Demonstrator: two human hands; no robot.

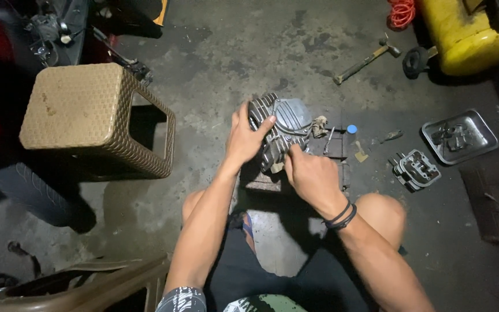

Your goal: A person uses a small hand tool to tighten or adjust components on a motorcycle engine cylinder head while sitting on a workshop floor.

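Observation:
A grey finned engine cylinder head (287, 121) rests tilted on a small block (267, 182) on the concrete floor in front of my knees. My left hand (245, 136) grips its left side, thumb across the fins. My right hand (310, 173) is closed against the lower right edge of the head; whether it holds a small tool or part I cannot tell. A black band circles my right wrist.
A tan woven plastic stool (96, 118) stands at left. Right of the head lie a second finned engine part (416, 169), a metal tray (460, 136) with parts, a hammer (368, 60), a blue cap (352, 129) and a yellow tank (463, 32).

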